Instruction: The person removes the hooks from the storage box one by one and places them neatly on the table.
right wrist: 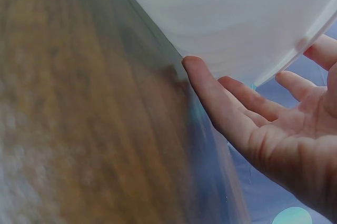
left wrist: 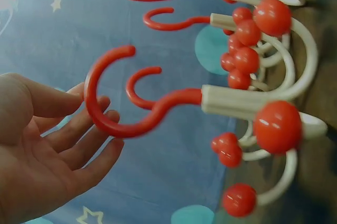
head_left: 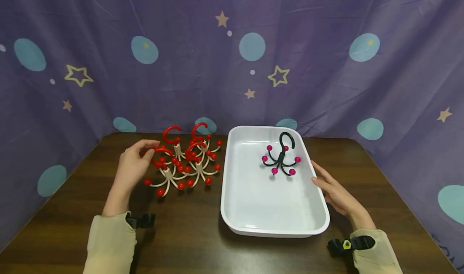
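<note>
My left hand [head_left: 135,165] pinches the red top hook of the front-left claw hanger [left wrist: 121,129] between thumb and index finger. Its cream prongs end in red balls and spread low over the table. Several more red-and-cream claw hangers [head_left: 199,169] stand close beside and behind it, their prongs overlapping. On the right, a white tray [head_left: 268,213] holds a black claw hanger [head_left: 280,158] with magenta balls, standing hook up. My right hand [head_left: 337,193] rests against the tray's right side, fingertips at the rim. Its fingers [right wrist: 210,92] are extended along the outer wall.
The dark wooden table [head_left: 181,242] carries everything. A purple curtain [head_left: 232,64] with stars and blue spots hangs behind its far edge. Dark straps with small devices sit on both wrists, over pale sleeves [head_left: 110,242].
</note>
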{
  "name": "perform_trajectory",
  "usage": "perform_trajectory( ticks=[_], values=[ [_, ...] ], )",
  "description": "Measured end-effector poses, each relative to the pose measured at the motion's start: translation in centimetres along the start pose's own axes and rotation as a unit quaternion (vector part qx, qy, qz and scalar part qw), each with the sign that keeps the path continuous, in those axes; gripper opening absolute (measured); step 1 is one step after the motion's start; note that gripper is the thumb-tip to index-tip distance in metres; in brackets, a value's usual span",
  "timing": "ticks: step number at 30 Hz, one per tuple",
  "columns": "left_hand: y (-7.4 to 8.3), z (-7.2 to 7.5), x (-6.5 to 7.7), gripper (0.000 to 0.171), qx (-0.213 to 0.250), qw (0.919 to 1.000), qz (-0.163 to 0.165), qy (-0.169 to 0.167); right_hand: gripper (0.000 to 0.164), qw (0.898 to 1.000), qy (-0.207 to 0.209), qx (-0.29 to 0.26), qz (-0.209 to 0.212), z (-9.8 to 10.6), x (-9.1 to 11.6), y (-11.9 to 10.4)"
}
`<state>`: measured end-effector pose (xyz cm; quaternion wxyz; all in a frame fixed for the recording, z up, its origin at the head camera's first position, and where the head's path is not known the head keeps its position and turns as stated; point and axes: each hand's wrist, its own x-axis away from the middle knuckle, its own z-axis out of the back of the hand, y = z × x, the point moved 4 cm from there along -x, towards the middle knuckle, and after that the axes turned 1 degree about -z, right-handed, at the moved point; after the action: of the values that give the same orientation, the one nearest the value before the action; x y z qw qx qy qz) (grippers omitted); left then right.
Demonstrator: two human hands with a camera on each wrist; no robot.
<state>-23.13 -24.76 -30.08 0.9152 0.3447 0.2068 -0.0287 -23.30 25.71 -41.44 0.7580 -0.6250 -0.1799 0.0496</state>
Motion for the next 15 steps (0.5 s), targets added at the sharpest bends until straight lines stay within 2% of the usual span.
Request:
perform_trajectory(
  ticks=[9, 15],
  values=[
    [2.4, -0.1, -1.0, 0.022, 0.018, 0.9993, -0.020, 0.027, 0.064, 1.000, 0.000, 0.004, 0.000, 0.1, -0.1, 0.0],
    [3.8, -1.2, -1.6, 0.023, 0.041, 0.9985, -0.032, 0.017, 0.064, 1.000, 0.001, 0.004, 0.000, 0.1, -0.1, 0.0]
  ],
)
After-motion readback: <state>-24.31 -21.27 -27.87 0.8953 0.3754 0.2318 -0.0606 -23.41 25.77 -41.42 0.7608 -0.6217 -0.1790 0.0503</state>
